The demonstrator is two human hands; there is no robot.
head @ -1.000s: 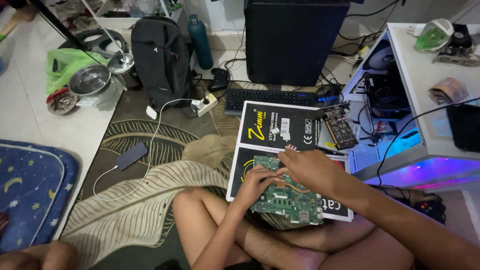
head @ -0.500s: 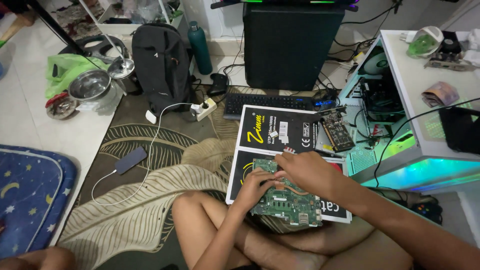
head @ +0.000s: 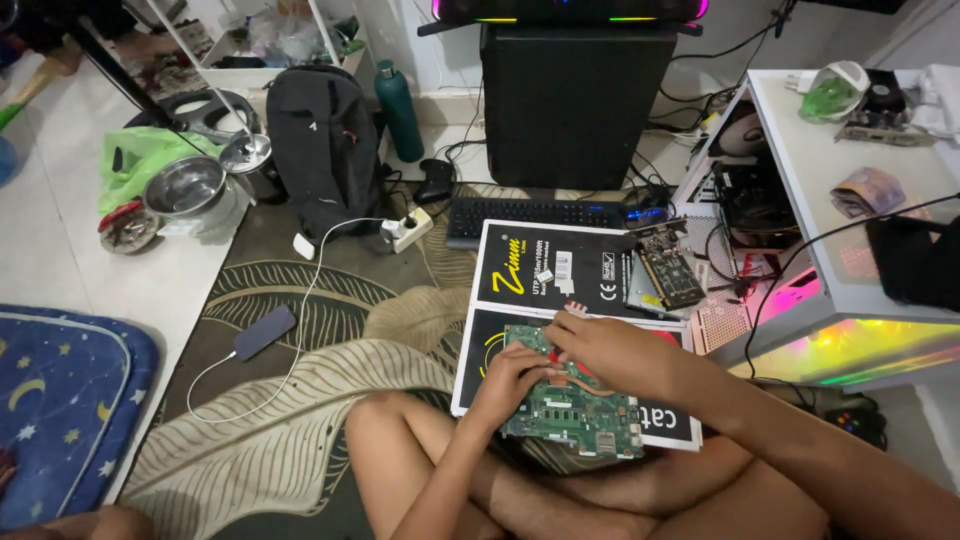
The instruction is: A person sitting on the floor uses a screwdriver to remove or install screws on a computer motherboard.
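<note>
One head cam only, worn by seated person, looked steeply down & fwd. Hands sat near, lower centre of frame; floor and desk filled upper frame farther off.

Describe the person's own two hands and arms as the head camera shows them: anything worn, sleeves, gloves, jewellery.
Both are bare. The left hand and right hand wear no gloves, and no ring, watch or bracelet shows. No sleeve covers either forearm up to the picture's edge. The fingers are partly hidden by each other, so a small ring cannot be ruled out.

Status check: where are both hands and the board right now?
Left hand and right hand both on green circuit board. Board rests on black box over lap. Nothing blocking.
</note>
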